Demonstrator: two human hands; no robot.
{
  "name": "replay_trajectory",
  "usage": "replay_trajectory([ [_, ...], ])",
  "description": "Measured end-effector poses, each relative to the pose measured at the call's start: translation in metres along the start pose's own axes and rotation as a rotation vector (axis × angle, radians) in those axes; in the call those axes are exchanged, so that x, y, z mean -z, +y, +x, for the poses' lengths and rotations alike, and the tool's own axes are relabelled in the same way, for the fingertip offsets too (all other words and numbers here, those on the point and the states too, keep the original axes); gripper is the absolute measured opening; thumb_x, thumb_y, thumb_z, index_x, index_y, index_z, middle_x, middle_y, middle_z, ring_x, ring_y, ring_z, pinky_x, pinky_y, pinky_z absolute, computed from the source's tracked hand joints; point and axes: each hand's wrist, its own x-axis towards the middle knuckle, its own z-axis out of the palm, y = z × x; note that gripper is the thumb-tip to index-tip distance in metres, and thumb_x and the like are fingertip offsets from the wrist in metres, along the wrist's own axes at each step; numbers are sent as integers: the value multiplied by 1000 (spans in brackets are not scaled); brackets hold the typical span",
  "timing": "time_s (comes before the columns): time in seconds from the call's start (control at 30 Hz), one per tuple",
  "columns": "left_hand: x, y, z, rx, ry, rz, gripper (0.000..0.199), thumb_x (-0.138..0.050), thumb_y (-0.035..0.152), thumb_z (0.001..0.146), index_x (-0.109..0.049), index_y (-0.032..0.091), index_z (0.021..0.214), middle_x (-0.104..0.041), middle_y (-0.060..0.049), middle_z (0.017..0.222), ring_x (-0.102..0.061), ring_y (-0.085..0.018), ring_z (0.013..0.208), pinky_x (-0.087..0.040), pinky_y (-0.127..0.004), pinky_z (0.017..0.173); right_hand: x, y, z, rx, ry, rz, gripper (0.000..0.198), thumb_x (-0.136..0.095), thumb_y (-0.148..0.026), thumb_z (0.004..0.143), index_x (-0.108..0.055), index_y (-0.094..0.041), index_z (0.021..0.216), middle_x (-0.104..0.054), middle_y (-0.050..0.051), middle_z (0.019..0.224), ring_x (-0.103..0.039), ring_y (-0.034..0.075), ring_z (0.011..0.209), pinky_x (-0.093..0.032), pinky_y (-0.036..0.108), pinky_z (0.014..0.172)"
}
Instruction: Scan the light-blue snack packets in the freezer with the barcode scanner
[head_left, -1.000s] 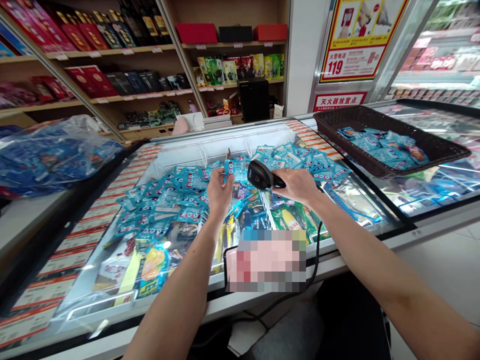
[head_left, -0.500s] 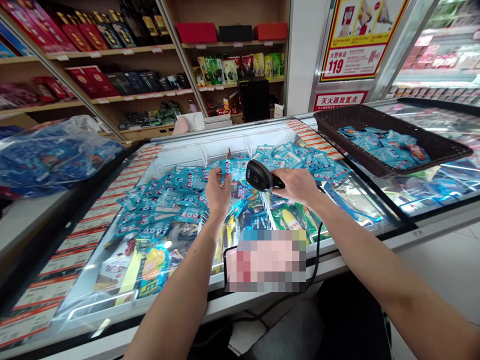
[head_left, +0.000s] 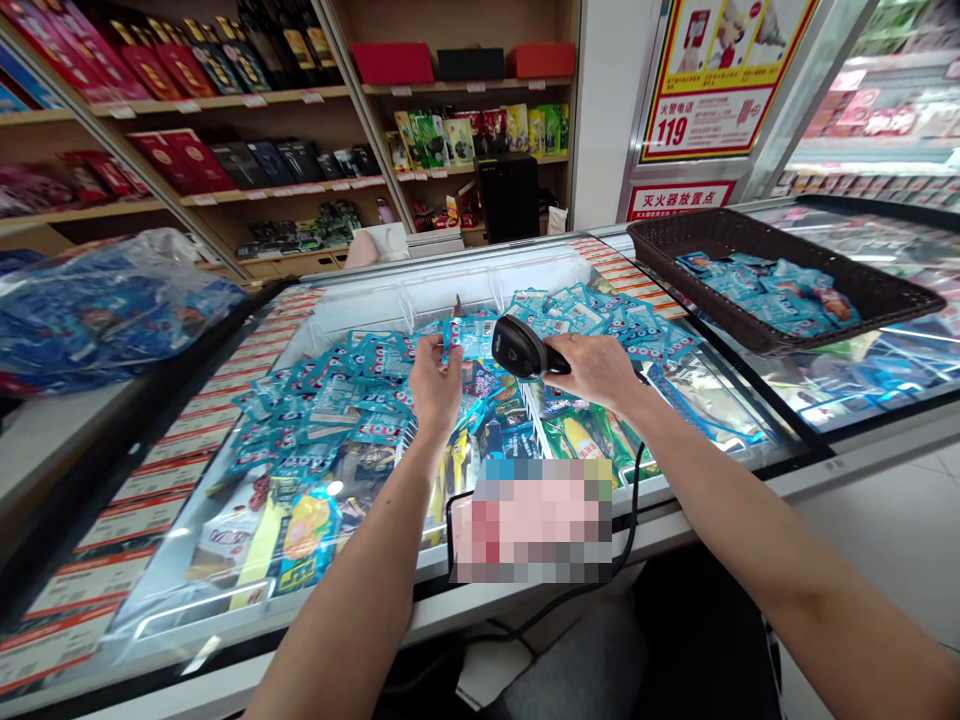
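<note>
A small blue packet (head_left: 472, 336) is pinched between the thumb and fingers of my left hand (head_left: 436, 385), above the freezer's glass top. My right hand (head_left: 592, 370) is closed around the handle of a black barcode scanner (head_left: 519, 348). The scanner's head points left at the packet, close beside it. Many like blue packets lie on the glass in two spreads, one to the left (head_left: 322, 410) and one to the right behind the scanner (head_left: 570, 312). From the scanner a black cable (head_left: 637, 500) hangs down past the freezer's front edge.
A brown woven basket (head_left: 787, 250) with several blue packets stands on the right-hand freezer. Toward the front edge lies a device with a blurred-out screen (head_left: 540, 520). A clear plastic bag of blue packages (head_left: 112, 310) sits at the left. Shelves (head_left: 255, 100) with boxes and bottles stand behind.
The packet in my left hand sits a little flatter toward the scanner. Otherwise both hands and the scanner hold almost the same place.
</note>
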Motion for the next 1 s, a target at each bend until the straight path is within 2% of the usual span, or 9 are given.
replay_trajectory([
  [0.17, 23, 4, 13, -15, 130, 318, 35, -48, 40, 85, -53, 19, 112, -64, -5, 89, -61, -18, 69, -46, -32, 74, 2, 2, 0, -29, 2, -19, 36, -56, -43, 84, -62, -20, 112, -71, 5, 93, -64, 19, 78, -33, 29, 59],
  [0.33, 49, -7, 22, 97, 207, 541, 38, -43, 35, 85, -57, 15, 114, -65, -12, 89, -60, -29, 90, -41, -46, 88, 0, 6, 0, -36, -3, -19, 35, -57, -43, 83, -62, -20, 110, -71, 4, 92, -64, 19, 77, -33, 29, 58],
  [0.43, 55, -13, 20, 115, 242, 609, 40, -43, 34, 85, -57, 15, 117, -63, -17, 103, -55, -35, 106, -36, -54, 94, -1, 8, 1, -71, -9, -26, 35, -55, -44, 84, -62, -19, 109, -71, 5, 91, -64, 19, 76, -33, 29, 57],
  [0.53, 53, -11, 13, 14, 256, 647, 44, -46, 38, 86, -55, 18, 123, -54, -18, 126, -44, -38, 120, -31, -55, 98, -1, 11, 1, -106, -16, -33, 37, -53, -46, 85, -62, -19, 108, -71, 6, 91, -64, 19, 75, -34, 29, 57],
  [0.6, 46, -4, 7, -129, 165, 647, 47, -44, 42, 88, -51, 22, 129, -49, -14, 136, -40, -36, 126, -28, -54, 102, -1, 12, 2, -117, -19, -38, 37, -53, -47, 85, -62, -20, 108, -71, 5, 92, -64, 19, 76, -34, 29, 57],
  [0.7, 30, 5, -2, -388, -127, 613, 48, -41, 47, 90, -48, 28, 133, -48, -8, 140, -40, -29, 129, -23, -50, 108, 0, 13, 2, -126, -24, -39, 37, -53, -46, 85, -62, -21, 110, -71, 5, 93, -64, 19, 78, -35, 29, 58],
  [0.77, 22, 6, -5, -490, -263, 633, 44, -40, 50, 90, -54, 30, 127, -53, -6, 136, -43, -28, 128, -19, -49, 110, 0, 14, 2, -136, -30, -35, 38, -54, -46, 84, -62, -21, 112, -71, 6, 93, -64, 19, 78, -36, 29, 60],
  [0.87, 16, -1, -6, -486, -358, 664, 39, -35, 45, 93, -61, 31, 118, -62, -6, 124, -52, -26, 118, -25, -48, 107, 0, 17, 2, -160, -26, -33, 37, -56, -46, 84, -62, -22, 110, -71, 6, 94, -64, 20, 80, -37, 29, 62],
  [1.0, 19, -13, -1, -444, -341, 693, 39, -33, 39, 94, -61, 27, 119, -64, -8, 120, -53, -27, 117, -27, -49, 107, 1, 20, 3, -226, -11, -50, 37, -54, -49, 84, -64, -22, 107, -72, 7, 92, -64, 22, 78, -38, 30, 63],
])
